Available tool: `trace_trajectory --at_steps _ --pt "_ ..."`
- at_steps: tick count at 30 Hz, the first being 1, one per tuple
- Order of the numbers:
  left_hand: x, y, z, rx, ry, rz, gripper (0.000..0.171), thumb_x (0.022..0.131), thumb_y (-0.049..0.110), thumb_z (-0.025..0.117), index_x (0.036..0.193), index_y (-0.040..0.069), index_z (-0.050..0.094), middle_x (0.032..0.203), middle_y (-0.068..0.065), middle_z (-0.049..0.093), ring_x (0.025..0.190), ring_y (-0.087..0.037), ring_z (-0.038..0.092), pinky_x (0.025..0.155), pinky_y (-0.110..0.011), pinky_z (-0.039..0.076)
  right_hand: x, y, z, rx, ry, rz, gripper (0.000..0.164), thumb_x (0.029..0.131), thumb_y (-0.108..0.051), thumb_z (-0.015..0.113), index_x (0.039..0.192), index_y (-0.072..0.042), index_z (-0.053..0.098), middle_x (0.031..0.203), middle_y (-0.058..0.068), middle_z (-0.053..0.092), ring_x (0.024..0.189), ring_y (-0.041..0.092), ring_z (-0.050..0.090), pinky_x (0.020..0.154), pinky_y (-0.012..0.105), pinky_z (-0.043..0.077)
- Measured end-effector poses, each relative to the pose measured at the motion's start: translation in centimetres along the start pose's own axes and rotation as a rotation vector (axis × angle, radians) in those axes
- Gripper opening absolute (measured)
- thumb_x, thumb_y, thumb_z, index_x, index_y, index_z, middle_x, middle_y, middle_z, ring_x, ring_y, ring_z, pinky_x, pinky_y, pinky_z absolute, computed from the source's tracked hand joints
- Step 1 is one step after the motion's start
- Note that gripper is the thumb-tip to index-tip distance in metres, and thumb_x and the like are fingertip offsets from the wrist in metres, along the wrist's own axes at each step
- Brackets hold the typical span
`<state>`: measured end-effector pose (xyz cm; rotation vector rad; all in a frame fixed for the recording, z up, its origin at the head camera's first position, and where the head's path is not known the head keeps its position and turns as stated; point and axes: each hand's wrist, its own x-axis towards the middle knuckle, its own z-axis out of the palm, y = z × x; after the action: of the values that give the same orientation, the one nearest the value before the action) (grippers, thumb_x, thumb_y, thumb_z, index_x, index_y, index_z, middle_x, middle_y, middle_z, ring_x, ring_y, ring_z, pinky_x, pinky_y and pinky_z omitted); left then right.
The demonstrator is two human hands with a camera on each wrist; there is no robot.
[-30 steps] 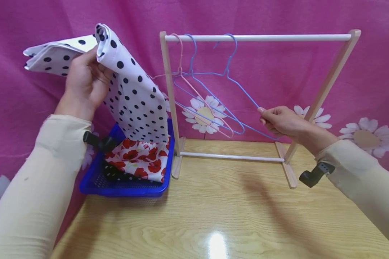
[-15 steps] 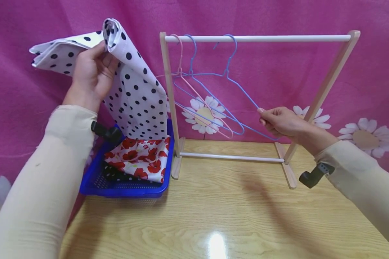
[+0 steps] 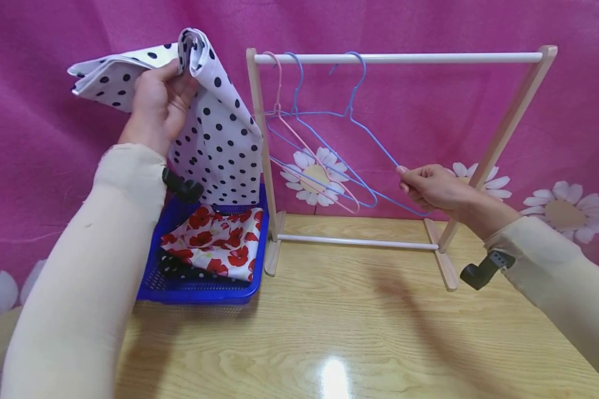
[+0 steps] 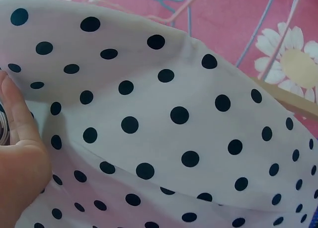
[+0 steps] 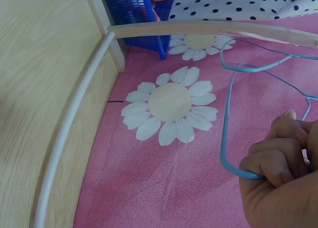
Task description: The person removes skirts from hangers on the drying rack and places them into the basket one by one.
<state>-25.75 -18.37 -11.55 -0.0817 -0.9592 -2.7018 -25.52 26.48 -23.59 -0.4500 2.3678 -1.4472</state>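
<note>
My left hand [image 3: 162, 102] grips a white cloth with black polka dots [image 3: 224, 138], folded over the fingers and hanging down above the basket. In the left wrist view the dotted cloth [image 4: 164, 114] fills most of the picture, with part of the hand [image 4: 22, 163] at the left edge. My right hand [image 3: 436, 185] pinches the sloping arm of a blue hanger [image 3: 374, 138], whose hook sits over the rack's top rail. The right wrist view shows that hand [image 5: 283, 168] with curled fingers on the blue wire [image 5: 224, 123].
A wooden rack [image 3: 509, 127] with a white top rail [image 3: 429, 59] stands on the table [image 3: 329, 310]. Another blue hanger [image 3: 324, 141] and a pink hanger [image 3: 299, 138] hang at its left end. The blue basket [image 3: 194, 295] holds a red-flowered cloth [image 3: 219, 244] and a black dotted cloth [image 3: 179, 269].
My left hand has moved right and slightly upward with the white dotted cloth, whose lower edge has risen off the red-flowered cloth. My right hand and the hanger have stayed in place.
</note>
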Motion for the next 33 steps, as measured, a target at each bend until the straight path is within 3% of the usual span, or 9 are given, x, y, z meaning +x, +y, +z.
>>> trace_trajectory --at_steps 7,17,23,33 --pt "0.7 -0.8 -1.4 0.027 0.047 -0.013 0.015 0.100 -0.004 0.052 0.111 0.000 0.063 0.092 -0.014 0.077 0.072 -0.023 0.077 0.065 -0.032 0.063 0.3 0.0 0.2 0.025 -0.010 -0.018 0.051 0.110 -0.039 0.034 0.068 -0.018 0.051 0.055 -0.012 0.029 0.049 0.005 0.019 0.046 0.029 0.012" --pt "-0.2 -1.8 -4.6 0.118 0.066 -0.032 0.006 0.102 0.002 0.054 0.103 0.002 0.059 0.084 -0.013 0.073 0.062 -0.021 0.073 0.059 -0.027 0.061 0.5 0.0 0.3 0.023 -0.014 -0.016 0.051 0.111 -0.038 0.033 0.068 -0.018 0.052 0.055 -0.011 0.030 0.049 0.004 0.020 0.046 0.028 0.013" --pt "-0.7 -2.1 -4.7 0.170 0.055 -0.027 0.005 0.101 0.005 0.056 0.101 0.003 0.061 0.081 -0.013 0.075 0.062 -0.020 0.074 0.059 -0.025 0.061 0.5 0.0 0.2 0.028 -0.016 -0.021 0.051 0.111 -0.038 0.033 0.068 -0.018 0.052 0.055 -0.011 0.030 0.049 0.005 0.019 0.047 0.030 0.012" --pt "-2.3 -1.6 -4.4 0.257 0.039 0.008 0.020 0.104 0.014 0.050 0.101 0.002 0.066 0.088 -0.011 0.080 0.061 -0.020 0.074 0.059 -0.025 0.061 0.4 -0.1 0.3 0.031 -0.021 -0.021 0.051 0.111 -0.038 0.033 0.068 -0.017 0.052 0.056 -0.011 0.029 0.049 0.005 0.018 0.047 0.030 0.011"
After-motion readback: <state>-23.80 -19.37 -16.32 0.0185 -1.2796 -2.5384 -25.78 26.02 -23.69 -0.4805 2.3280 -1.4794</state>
